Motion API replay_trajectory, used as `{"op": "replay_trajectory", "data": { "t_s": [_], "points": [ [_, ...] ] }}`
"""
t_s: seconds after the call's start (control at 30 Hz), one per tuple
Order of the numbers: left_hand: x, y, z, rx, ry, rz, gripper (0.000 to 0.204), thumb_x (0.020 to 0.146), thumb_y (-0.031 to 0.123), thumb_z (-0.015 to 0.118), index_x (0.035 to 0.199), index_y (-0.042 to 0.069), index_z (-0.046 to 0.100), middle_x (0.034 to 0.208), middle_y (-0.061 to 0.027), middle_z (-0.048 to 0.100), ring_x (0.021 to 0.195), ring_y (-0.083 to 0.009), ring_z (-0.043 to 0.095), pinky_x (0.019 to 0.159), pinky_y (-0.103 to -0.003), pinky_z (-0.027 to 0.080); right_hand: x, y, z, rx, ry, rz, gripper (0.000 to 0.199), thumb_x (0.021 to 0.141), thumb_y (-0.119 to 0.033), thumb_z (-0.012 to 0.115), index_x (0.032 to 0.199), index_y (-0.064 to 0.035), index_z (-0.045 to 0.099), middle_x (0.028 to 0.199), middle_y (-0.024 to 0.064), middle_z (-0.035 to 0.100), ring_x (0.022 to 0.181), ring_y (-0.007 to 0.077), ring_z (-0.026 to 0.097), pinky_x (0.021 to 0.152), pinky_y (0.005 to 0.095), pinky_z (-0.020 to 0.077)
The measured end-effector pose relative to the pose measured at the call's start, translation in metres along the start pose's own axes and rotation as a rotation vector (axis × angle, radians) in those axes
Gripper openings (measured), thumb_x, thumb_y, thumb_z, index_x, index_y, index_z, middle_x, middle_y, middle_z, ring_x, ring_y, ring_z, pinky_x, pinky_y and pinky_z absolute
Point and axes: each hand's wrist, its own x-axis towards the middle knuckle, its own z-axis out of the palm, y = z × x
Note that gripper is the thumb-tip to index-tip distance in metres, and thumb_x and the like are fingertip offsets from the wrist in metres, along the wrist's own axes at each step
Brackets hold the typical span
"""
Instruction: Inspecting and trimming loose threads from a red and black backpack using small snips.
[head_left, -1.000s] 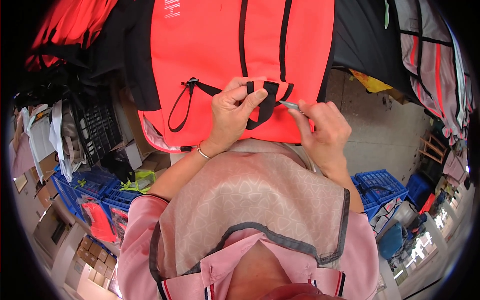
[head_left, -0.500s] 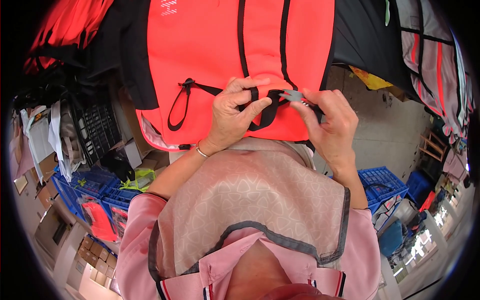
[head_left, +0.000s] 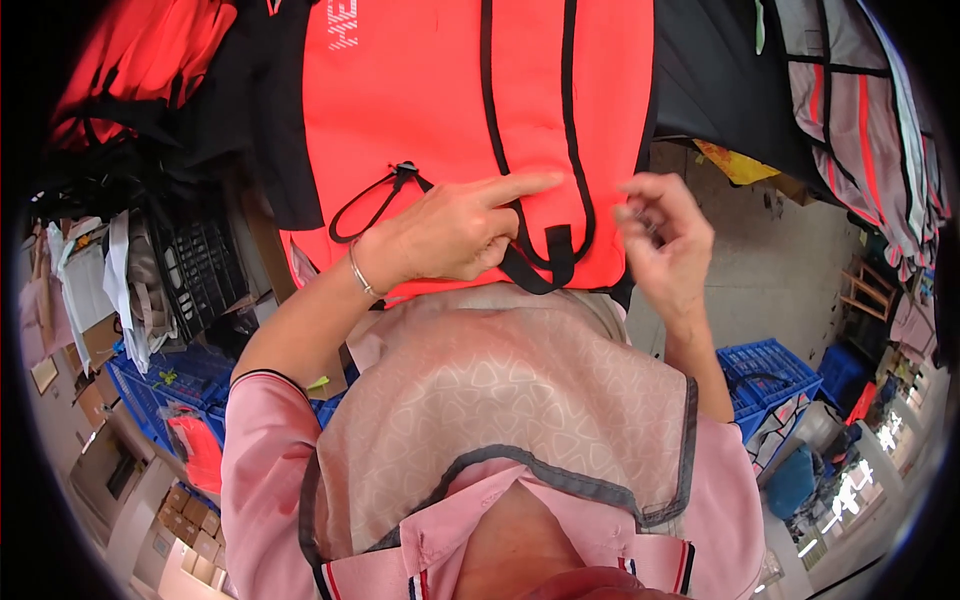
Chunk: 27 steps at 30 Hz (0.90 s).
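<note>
The left hand (head_left: 455, 232) rests on the orange bag (head_left: 470, 110), forefinger out, just left of the upright black strap loop (head_left: 556, 262), while the right hand (head_left: 668, 243), farther off, seems to pinch something small.

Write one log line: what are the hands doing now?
left hand: rests on orange bag | right hand: pinching something small, off bag | black strap loop: free

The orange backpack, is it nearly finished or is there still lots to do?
Hard to say exactly. Done, by the look of it: the orange backpack hangs whole, with black piping and a black cord loop in place. In hand: the left hand presses the fabric beside the black strap loop, index finger pointing. The right hand pinches something too small to make out. What is left cannot be told.
</note>
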Motion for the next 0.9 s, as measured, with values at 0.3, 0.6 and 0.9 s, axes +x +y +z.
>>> {"op": "replay_trajectory", "data": {
  "t_s": [0.3, 0.6, 0.9],
  "points": [
    [0.027, -0.011, -0.010, 0.446, -0.033, 0.227, 0.064, 0.073, -0.002, 0.065, 0.135, 0.012, 0.052, 0.152, -0.0084, 0.039, 0.104, -0.0243, 0.059, 0.087, -0.039, 0.049, -0.034, -0.003, 0.035, -0.670, -0.173, -0.251, 0.030, 0.073, -0.021, 0.080, 0.098, -0.0097, 0.068, 0.104, 0.0054, 0.061, 0.079, 0.0269, 0.065, 0.067, 0.0368, 0.0546],
    [0.053, -0.025, -0.016, 0.449, 0.091, 0.495, 0.044, 0.087, 0.024, 0.067, 0.129, 0.015, 0.060, 0.118, -0.0047, 0.064, 0.111, -0.0233, 0.056, 0.100, -0.042, 0.042, -0.029, -0.006, 0.010, -0.388, -0.028, -0.375, 0.034, 0.070, -0.016, 0.083, 0.098, -0.0038, 0.066, 0.097, 0.0092, 0.064, 0.081, 0.0273, 0.067, 0.067, 0.0351, 0.0541],
    [0.068, -0.013, -0.027, -0.263, 0.086, -0.041, 0.033, 0.105, 0.030, 0.046, 0.106, 0.002, 0.064, 0.076, -0.0063, 0.051, 0.075, -0.0197, 0.050, 0.076, -0.032, 0.043, 0.047, -0.011, -0.011, 0.279, 0.045, 0.124, 0.028, 0.089, -0.014, 0.072, 0.111, -0.0005, 0.062, 0.085, 0.0003, 0.061, 0.066, 0.0074, 0.056, 0.056, 0.0224, 0.0460]
  ]
}}
